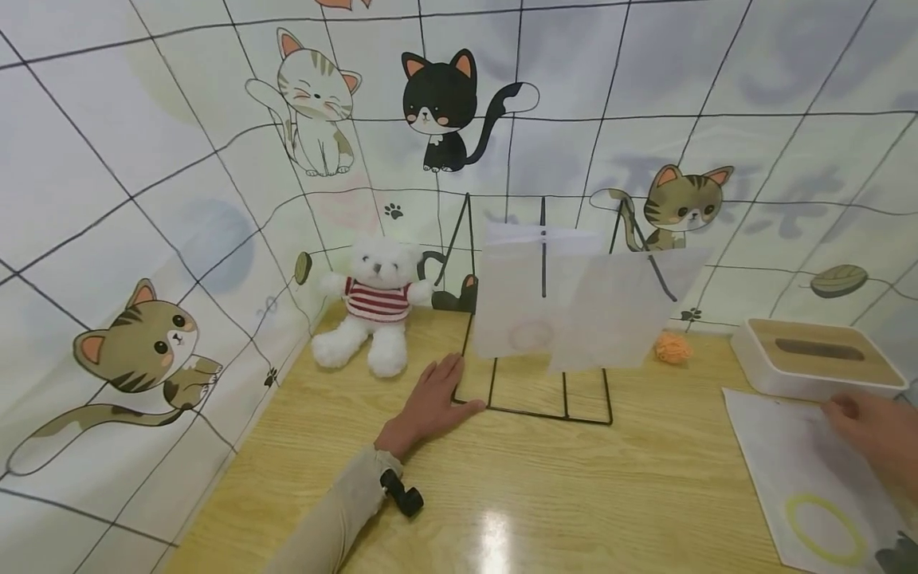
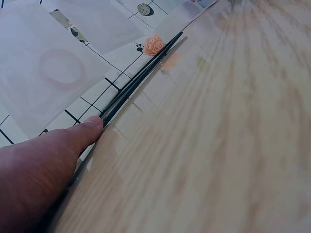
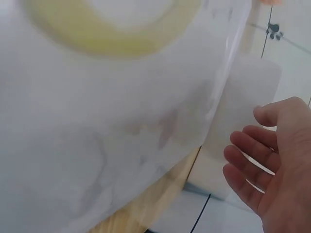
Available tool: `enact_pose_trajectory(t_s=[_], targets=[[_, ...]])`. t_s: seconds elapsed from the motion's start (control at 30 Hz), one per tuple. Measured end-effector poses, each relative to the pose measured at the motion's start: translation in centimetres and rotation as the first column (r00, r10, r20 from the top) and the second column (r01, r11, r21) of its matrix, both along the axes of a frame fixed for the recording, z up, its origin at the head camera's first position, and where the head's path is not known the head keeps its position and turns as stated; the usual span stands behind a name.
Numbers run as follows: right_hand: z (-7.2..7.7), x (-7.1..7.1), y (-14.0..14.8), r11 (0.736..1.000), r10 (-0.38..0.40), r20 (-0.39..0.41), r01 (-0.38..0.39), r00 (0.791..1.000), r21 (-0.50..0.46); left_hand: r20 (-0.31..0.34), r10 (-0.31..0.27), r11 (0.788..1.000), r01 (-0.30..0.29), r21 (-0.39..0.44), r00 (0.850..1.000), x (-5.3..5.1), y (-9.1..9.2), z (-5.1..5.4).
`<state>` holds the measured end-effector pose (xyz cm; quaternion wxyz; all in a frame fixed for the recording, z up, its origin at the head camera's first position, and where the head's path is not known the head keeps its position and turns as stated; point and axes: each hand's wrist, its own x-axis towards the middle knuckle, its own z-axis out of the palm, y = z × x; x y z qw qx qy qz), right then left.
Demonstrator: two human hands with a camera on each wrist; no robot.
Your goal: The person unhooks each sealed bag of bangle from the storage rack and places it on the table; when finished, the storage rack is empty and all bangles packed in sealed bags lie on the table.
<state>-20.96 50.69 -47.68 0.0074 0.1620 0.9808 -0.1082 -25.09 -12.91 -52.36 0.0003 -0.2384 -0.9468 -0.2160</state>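
Observation:
My left hand (image 1: 430, 402) lies with fairly straight fingers at the front left corner of a black wire rack (image 1: 529, 413); in the left wrist view its thumb touches the rack's bar (image 2: 141, 77). Two translucent sheets (image 1: 610, 311) hang on the rack, one with a faint pink ring. At the right, my right hand (image 1: 878, 434) is over the upper part of a pale sheet (image 1: 782, 462) with a yellow ring. Loosely bent and holding nothing, the fingers of my right hand (image 3: 286, 165) show beside that sheet (image 3: 58, 97) in the right wrist view; contact cannot be told.
A white teddy bear (image 1: 380, 303) in a striped shirt sits left of the rack. An orange ball (image 1: 672, 348) lies right of it, and a white box (image 1: 817, 359) with a wooden lid stands behind the pale sheet. A cat-print cloth (image 1: 445, 183) covers the wall.

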Motion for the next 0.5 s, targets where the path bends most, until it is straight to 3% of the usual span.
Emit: enact_pose_trajectory(t_s=[0.2,0.37,0.5], targets=[[1.9,0.2,-2.3,0.99,0.142,-0.087,-0.14,0.986,0.027,0.006,0.011,1.0,-0.011,-0.019,1.0,-0.2,-0.1,-0.1],[3.0,0.3,-4.5,0.968,0.249,-0.2,-0.242,0.947,0.063,0.009,0.008,1.0,-0.008,-0.007,1.0,-0.2,0.0,-0.1],[3.6,0.4,-6.1,0.95,0.309,-0.242,-0.313,0.92,0.023,0.006,0.003,1.0,-0.003,-0.004,1.0,-0.1,0.0,-0.1]])
